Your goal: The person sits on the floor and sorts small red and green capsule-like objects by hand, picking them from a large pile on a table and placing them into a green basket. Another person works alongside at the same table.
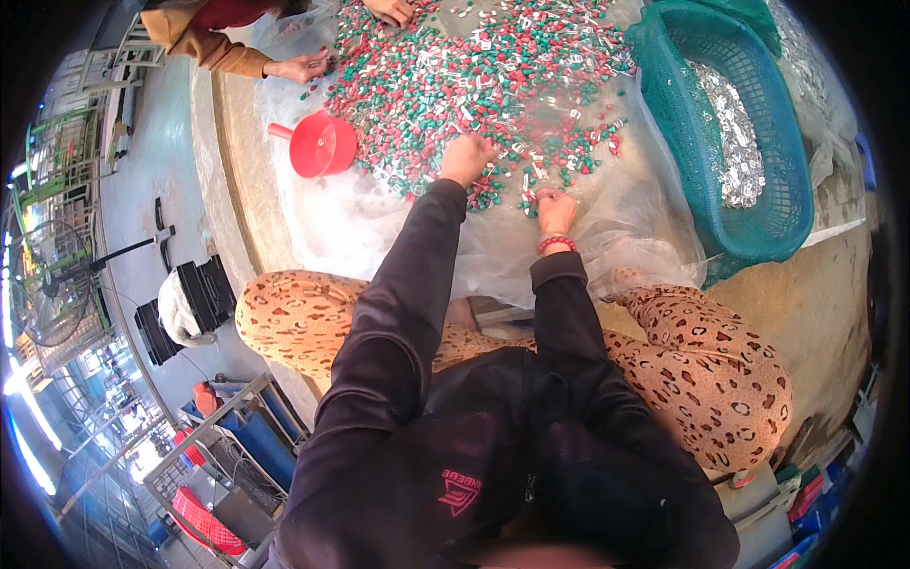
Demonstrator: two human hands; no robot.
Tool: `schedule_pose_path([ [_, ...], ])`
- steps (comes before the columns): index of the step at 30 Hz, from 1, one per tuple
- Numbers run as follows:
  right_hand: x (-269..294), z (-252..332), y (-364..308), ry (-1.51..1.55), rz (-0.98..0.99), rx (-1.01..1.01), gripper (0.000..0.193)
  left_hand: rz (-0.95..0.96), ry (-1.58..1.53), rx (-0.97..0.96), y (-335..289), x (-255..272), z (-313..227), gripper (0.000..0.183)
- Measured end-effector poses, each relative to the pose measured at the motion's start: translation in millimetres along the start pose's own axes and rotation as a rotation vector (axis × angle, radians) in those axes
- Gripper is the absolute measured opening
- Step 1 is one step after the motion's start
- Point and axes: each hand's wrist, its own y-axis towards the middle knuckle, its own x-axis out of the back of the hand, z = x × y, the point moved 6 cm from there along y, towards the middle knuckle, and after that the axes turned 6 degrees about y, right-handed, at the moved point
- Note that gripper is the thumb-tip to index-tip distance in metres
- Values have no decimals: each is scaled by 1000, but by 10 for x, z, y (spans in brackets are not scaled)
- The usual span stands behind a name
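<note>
Left hand (466, 158) and right hand (555, 211), grips unclear, are among countless pieces (427, 104) near 1 red scoop (324, 145).

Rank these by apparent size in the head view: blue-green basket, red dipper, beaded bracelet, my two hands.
1. Blue-green basket
2. Red dipper
3. Left hand and right hand: too alike to rank against each other
4. Beaded bracelet

Workshop: large fan (52, 283), metal rack (204, 429), many small coloured pieces (431, 104).
</note>
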Motion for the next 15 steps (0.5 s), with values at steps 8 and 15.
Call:
schedule_pose_path([
  [8, 60, 197, -162, -251, 121, 134, 18, 494, -1630, 164, -450, 141, 18, 16],
  [15, 34, 240, -348, -409, 170, 227, 17, 28, -119, -2, -308, 34, -34, 16],
])
